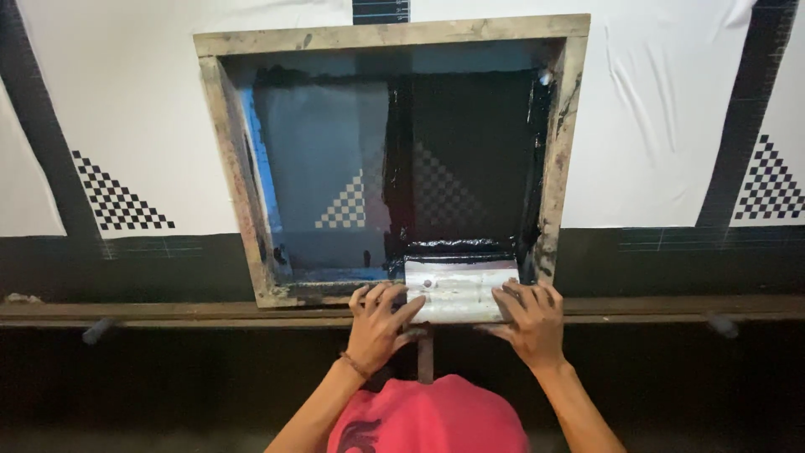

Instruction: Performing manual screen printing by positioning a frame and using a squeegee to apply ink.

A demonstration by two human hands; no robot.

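Red cap nearest; left hand, right hand, grips seemingly clamped on squeegee

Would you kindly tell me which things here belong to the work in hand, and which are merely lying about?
In hand:
- left hand and right hand, both on the squeegee blade
- wooden screen frame smeared with black ink

Lying about:
- white cloth with checkered patterns under the frame
- long rail at the table's edge
- red garment
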